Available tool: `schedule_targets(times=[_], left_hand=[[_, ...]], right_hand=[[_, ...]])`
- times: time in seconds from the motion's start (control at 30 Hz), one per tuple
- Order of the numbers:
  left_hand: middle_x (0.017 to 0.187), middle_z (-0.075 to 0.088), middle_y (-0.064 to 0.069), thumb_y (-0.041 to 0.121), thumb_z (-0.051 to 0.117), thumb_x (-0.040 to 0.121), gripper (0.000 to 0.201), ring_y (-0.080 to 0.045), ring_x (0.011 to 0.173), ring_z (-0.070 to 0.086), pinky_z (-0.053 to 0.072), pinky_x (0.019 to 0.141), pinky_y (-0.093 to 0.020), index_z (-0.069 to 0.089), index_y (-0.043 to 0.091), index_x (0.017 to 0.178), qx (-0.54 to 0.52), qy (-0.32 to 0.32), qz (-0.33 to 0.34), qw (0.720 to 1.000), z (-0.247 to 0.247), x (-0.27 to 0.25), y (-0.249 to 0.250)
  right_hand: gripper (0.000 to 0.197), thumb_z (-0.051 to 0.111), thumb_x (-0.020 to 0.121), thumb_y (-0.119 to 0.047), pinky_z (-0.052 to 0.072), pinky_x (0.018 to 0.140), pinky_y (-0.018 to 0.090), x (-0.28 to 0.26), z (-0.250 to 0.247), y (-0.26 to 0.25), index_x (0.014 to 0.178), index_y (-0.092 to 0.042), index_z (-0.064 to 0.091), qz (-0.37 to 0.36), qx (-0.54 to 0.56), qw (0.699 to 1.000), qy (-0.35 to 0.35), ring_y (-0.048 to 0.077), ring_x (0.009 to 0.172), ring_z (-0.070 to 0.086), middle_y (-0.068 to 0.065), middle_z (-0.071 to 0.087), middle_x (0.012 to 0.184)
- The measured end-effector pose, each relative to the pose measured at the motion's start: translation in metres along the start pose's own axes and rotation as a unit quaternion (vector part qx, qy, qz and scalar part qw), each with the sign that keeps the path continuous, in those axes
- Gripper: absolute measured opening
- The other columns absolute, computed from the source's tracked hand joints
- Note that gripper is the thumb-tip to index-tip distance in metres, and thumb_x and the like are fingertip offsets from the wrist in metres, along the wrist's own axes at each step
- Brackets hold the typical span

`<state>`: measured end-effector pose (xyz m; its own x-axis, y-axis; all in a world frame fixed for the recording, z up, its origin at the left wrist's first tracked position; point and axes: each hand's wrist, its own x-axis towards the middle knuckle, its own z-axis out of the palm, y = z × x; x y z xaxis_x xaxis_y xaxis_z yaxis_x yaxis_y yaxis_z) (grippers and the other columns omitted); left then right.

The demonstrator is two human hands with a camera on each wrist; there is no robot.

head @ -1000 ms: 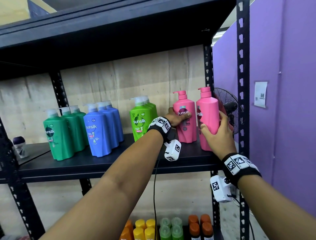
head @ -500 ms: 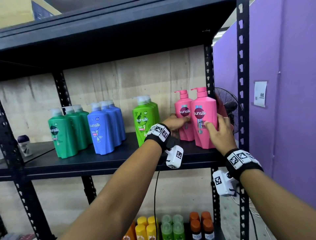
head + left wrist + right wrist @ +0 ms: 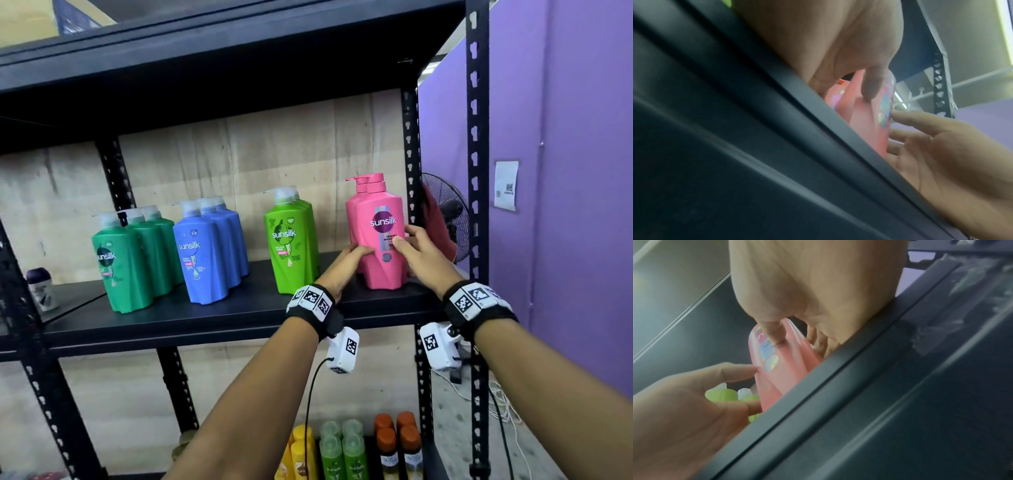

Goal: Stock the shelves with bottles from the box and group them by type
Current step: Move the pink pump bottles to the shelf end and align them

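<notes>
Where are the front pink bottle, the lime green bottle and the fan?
front pink bottle [image 3: 380, 270], head view, lower body under the label
lime green bottle [image 3: 289, 270], head view, front face
fan [image 3: 452, 212], head view, wire grille

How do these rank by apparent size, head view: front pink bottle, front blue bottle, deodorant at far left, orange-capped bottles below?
1-2. Front pink bottle and front blue bottle: alike, no ranking.
3. Orange-capped bottles: cropped, so unsure.
4. Deodorant: smallest.

A roll-on deodorant [image 3: 41, 289] stands upright at the shelf's far left edge. A floor fan [image 3: 445, 219] stands beyond the rack's right post. A paper notice [image 3: 506, 185] is fixed to the purple partition [image 3: 565, 205].
</notes>
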<state>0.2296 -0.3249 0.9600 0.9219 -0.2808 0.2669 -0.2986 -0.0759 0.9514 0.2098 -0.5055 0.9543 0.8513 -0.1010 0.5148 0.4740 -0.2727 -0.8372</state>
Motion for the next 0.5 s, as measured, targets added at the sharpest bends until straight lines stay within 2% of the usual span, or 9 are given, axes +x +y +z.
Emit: schedule_targets(times=[0.07, 0.17, 0.23, 0.33, 0.43, 0.5], left_hand=[[0.143, 0.058, -0.006, 0.038, 0.064, 0.092, 0.069, -0.016, 0.124, 0.058, 0.044, 0.105, -0.029, 0.039, 0.013, 0.152, 0.012, 0.004, -0.001, 1.000, 0.001, 0.001, -0.001], [0.142, 0.058, -0.004, 0.038, 0.064, 0.091, 0.071, -0.012, 0.119, 0.060, 0.046, 0.099, -0.026, 0.037, 0.017, 0.153, 0.015, 0.020, 0.018, 1.000, 0.001, 0.002, -0.004], [0.139, 0.061, -0.003, 0.034, 0.063, 0.093, 0.065, -0.011, 0.118, 0.063, 0.047, 0.103, -0.028, 0.038, 0.019, 0.152, 0.009, 0.028, 0.030, 0.999, 0.000, 0.002, -0.007], [0.135, 0.063, 0.002, 0.031, 0.059, 0.099, 0.057, -0.008, 0.116, 0.064, 0.046, 0.106, -0.028, 0.039, 0.023, 0.153, 0.019, 0.022, 0.038, 0.999, 0.000, 0.002, -0.009], [0.144, 0.058, -0.001, 0.040, 0.051, 0.104, 0.058, -0.016, 0.129, 0.057, 0.038, 0.117, -0.039, 0.030, 0.027, 0.156, 0.061, 0.009, 0.036, 0.997, -0.001, 0.000, -0.011], [0.149, 0.053, -0.002, 0.050, 0.044, 0.104, 0.064, -0.020, 0.134, 0.053, 0.036, 0.118, -0.040, 0.019, 0.030, 0.160, 0.107, 0.000, 0.038, 0.994, -0.003, 0.000, -0.013]], right_hand=[[0.033, 0.057, 0.100, -0.042, 0.046, 0.107, 0.037, 0.003, 0.001, 0.003, 0.130, -0.041, 0.045, 0.000, 0.000, 1.000, -0.014, 0.008, 0.113, 0.062, -0.018, 0.061, 0.118], [0.037, 0.055, 0.101, -0.040, 0.043, 0.112, 0.044, 0.008, 0.005, 0.003, 0.135, -0.035, 0.041, -0.004, -0.009, 0.999, -0.046, 0.013, 0.124, 0.058, -0.010, 0.058, 0.131], [0.042, 0.053, 0.101, -0.041, 0.042, 0.113, 0.041, 0.010, 0.009, 0.004, 0.139, -0.031, 0.038, -0.015, -0.030, 0.998, -0.051, 0.011, 0.126, 0.055, -0.003, 0.056, 0.139], [0.049, 0.050, 0.102, -0.044, 0.040, 0.108, 0.032, 0.010, 0.016, 0.005, 0.145, -0.028, 0.035, -0.023, -0.061, 0.997, -0.034, 0.008, 0.123, 0.053, -0.003, 0.054, 0.142], [0.053, 0.048, 0.103, -0.044, 0.040, 0.107, 0.032, 0.009, 0.020, 0.004, 0.149, -0.027, 0.030, -0.023, -0.063, 0.997, -0.032, 0.011, 0.124, 0.053, -0.006, 0.050, 0.141], [0.057, 0.049, 0.102, -0.045, 0.040, 0.106, 0.032, 0.007, 0.021, 0.004, 0.152, -0.029, 0.026, -0.022, -0.069, 0.997, -0.040, 0.011, 0.122, 0.053, -0.007, 0.051, 0.140]])
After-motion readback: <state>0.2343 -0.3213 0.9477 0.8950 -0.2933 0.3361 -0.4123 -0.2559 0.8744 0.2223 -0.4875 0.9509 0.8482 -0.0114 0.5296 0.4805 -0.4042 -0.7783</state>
